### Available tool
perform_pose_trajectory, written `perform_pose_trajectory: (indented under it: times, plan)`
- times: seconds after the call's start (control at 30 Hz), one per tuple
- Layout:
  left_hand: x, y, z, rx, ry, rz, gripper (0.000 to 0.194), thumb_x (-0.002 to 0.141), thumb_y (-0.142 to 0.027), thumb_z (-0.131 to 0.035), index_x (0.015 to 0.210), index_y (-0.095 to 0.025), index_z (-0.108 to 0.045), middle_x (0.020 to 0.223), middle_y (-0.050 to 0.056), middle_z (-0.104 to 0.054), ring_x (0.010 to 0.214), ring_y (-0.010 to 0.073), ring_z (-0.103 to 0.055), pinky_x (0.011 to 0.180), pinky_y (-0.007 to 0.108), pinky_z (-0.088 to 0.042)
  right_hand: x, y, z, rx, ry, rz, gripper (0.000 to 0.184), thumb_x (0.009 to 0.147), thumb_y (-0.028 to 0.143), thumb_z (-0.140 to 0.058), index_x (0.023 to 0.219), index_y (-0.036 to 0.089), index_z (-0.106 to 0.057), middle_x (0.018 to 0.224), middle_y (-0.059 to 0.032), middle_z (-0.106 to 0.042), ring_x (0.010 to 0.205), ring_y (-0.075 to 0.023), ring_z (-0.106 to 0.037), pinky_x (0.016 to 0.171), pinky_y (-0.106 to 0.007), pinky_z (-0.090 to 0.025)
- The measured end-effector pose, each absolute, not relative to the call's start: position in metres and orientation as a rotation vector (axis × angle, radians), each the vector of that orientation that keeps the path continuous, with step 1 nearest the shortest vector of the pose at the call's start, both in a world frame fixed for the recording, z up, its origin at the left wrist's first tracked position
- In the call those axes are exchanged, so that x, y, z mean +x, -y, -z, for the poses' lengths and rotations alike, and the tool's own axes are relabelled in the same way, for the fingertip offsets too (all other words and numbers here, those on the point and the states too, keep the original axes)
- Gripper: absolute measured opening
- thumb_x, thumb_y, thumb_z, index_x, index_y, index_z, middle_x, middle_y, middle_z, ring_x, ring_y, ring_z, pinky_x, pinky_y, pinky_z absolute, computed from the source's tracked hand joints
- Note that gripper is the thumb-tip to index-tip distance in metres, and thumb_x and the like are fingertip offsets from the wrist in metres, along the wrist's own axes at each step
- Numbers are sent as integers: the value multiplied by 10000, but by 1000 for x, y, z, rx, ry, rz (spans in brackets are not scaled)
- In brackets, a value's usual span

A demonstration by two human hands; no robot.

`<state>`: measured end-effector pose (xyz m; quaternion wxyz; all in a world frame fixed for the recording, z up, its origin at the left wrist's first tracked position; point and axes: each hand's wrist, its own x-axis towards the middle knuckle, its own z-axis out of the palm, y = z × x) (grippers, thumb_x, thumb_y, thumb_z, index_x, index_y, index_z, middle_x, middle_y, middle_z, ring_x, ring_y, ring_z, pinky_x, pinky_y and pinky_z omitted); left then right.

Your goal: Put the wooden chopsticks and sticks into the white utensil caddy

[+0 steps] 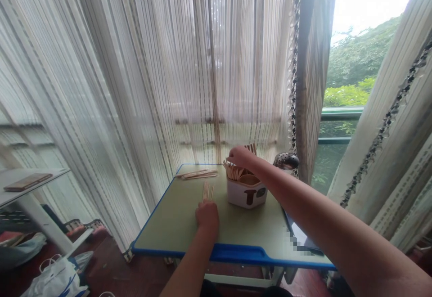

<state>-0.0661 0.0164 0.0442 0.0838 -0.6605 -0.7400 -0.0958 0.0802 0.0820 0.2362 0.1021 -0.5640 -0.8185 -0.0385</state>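
Note:
My left hand (pixel 207 217) is closed around several thin wooden sticks, perhaps chopsticks (pixel 207 191), whose ends stick out toward the far side of the table. My right hand (pixel 241 156) is over the far left part of a white compartment holder (pixel 248 197), its fingers bent together among the tops of upright wooden pieces (pixel 232 171). Whatever lies between those fingers is too small to make out. A loose pile of similar wooden sticks (pixel 199 174) rests at the table's back left.
The pale green table (pixel 168 225) has a blue rim. Behind the holder, a dark perforated metal container (pixel 286 161) stands at the right. Sheer curtains (pixel 189 72) hang along the back. At left are a white side table (pixel 33 180) and a plastic bag (pixel 56 279) on the floor.

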Motion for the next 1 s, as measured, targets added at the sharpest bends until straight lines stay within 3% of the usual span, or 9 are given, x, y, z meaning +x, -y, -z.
perform_pose_trajectory:
  times: [0.1, 0.2, 0.63, 0.8, 1.0]
  plan:
    - [-62, -20, -51, -2009, 2215, 239, 366, 799, 3, -326, 865, -78, -676, 867, 184, -635, 867, 242, -603, 680, 337, -492, 80, -80, -238, -1692, 2466, 73, 305, 819, 313, -481, 815, 115, -713, 774, -118, -688, 697, -177, -612, 608, -239, -391]
    - [-59, -24, -57, -2030, 2288, 205, 349, 806, -6, -347, 896, -78, -676, 883, 198, -647, 886, 242, -616, 696, 338, -497, 81, -75, -244, -1690, 2451, 25, 363, 866, 343, -408, 866, 134, -704, 772, -96, -688, 657, -146, -599, 593, -224, -382]
    - [-67, -26, -66, -2026, 2497, 113, 378, 823, -38, -334, 1009, -113, -654, 999, 202, -647, 957, 239, -619, 721, 333, -504, 99, 8, -277, -1438, 2550, 339, 435, 890, 429, -335, 867, 144, -663, 812, -94, -657, 676, -144, -551, 568, -240, -317]
    - [-75, -30, -73, -2003, 2542, 107, 330, 796, -55, -398, 982, -113, -664, 1003, 209, -648, 961, 251, -618, 710, 337, -507, 113, 52, -298, -1459, 2686, 436, 396, 874, 442, -364, 877, 181, -662, 855, -86, -659, 733, -164, -568, 584, -248, -329]
    - [-79, -25, -72, -2120, 2395, 91, 292, 768, -193, -517, 1021, -139, -651, 1077, 183, -628, 1018, 262, -586, 768, 353, -496, 135, 79, -311, -1672, 2674, 516, 432, 872, 446, -347, 901, 161, -671, 854, -114, -658, 737, -189, -582, 599, -271, -356]
